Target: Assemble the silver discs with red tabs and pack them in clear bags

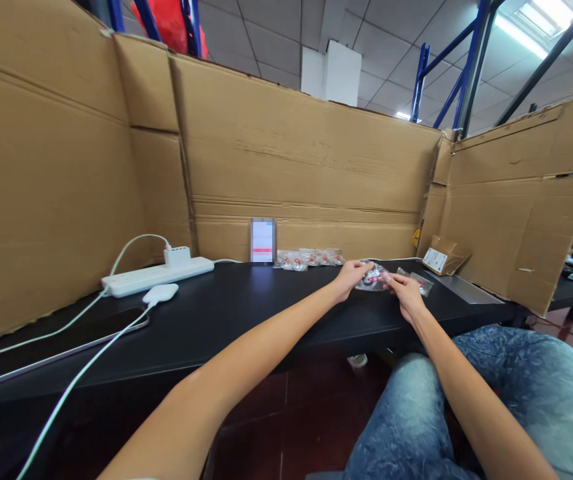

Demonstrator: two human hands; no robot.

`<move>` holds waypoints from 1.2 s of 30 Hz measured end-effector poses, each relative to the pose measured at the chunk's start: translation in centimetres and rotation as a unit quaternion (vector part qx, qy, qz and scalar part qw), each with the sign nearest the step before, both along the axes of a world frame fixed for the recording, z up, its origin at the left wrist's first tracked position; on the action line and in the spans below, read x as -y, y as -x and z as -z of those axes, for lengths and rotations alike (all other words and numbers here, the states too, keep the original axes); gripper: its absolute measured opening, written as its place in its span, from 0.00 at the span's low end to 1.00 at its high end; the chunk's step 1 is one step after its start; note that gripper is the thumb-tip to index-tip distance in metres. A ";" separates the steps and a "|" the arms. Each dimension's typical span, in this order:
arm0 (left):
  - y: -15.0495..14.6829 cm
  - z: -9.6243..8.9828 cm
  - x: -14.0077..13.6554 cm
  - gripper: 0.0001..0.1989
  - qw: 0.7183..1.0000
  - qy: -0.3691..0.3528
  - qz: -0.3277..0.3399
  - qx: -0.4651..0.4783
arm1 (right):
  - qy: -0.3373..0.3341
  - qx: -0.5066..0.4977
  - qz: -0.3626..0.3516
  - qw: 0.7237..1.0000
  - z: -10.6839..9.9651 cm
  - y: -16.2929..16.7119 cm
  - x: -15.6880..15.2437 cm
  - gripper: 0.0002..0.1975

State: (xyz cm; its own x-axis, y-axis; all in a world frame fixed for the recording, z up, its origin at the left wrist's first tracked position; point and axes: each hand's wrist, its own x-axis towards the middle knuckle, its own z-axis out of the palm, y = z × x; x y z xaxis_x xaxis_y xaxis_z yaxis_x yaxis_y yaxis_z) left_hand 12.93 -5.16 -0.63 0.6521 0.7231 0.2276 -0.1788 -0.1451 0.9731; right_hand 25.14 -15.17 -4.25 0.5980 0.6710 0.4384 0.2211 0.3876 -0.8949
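Note:
My left hand (pixel 351 278) pinches the left upper edge of a small clear plastic bag (pixel 371 279), just above the black table (pixel 246 307). Something dark and red shows inside, too small to make out. At the bag's right side, my right hand (pixel 406 293) has its thumb and fingers closed on the plastic. Another clear bag with a bit of red (pixel 423 285) lies on the table just beyond my right hand. A row of similar small bags (pixel 310 259) lies left of my left hand, against the cardboard wall.
A phone-like screen (pixel 263 241) stands upright by the cardboard wall (pixel 306 160). To the left are a white power strip (pixel 161 276), a white charger puck (pixel 161 293) with its cable, and a dark tablet (pixel 56 347). An opened cardboard packet (pixel 446 255) sits at the right.

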 end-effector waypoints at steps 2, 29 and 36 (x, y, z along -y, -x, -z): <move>0.3 0.0 0.1 0.13 0.997 -0.005 0.073 -0.028 | -0.024 -0.042 0.036 0.998 0.2 -0.4 -0.1 0.21; 3.2 -1.6 -5.5 0.12 0.898 -0.324 -0.170 -0.246 | -0.048 -0.190 0.034 0.980 0.3 -0.9 0.0 0.10; 8.6 -3.6 -9.4 0.11 0.793 -0.346 -0.227 -0.447 | 0.037 -0.139 -0.047 0.988 -0.1 0.0 0.4 0.08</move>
State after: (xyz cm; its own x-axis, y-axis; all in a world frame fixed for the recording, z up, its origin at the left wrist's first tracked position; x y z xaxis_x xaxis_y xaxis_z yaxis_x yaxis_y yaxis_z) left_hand 4.34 4.25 2.93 0.4854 0.8332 0.2651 0.7609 -0.5519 0.3413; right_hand 25.11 -15.55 -4.13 0.6215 0.7538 0.2132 -0.0710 0.3253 -0.9429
